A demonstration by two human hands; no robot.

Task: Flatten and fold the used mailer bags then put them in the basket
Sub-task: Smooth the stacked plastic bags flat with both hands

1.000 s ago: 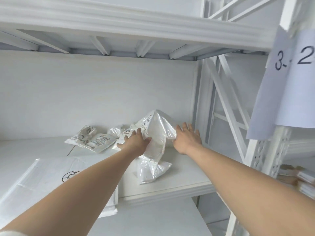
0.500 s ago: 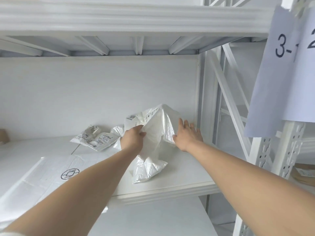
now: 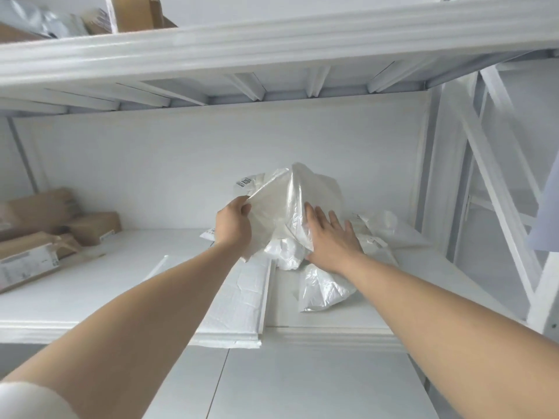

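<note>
A crumpled white plastic mailer bag [image 3: 281, 207] stands raised above the white shelf board [image 3: 90, 297]. My left hand [image 3: 233, 225] grips its left edge, fingers curled round the plastic. My right hand [image 3: 331, 237] lies on the bag's right side with fingers straight and spread. A second crinkled white bag [image 3: 323, 290] lies on the shelf under my right wrist. More white mailers [image 3: 379, 226] lie behind my right hand. No basket is in view.
A flat white padded mailer [image 3: 239, 300] lies at the shelf's front edge. Brown cardboard parcels [image 3: 51, 228] sit at the left. An upper shelf [image 3: 272, 46] with boxes hangs overhead. White rack uprights and braces [image 3: 496, 207] stand at the right.
The view has swung left and up, so the parcels at the left now show. The bag is lifted higher in my left hand. My right hand has moved from the bag's right edge onto its front.
</note>
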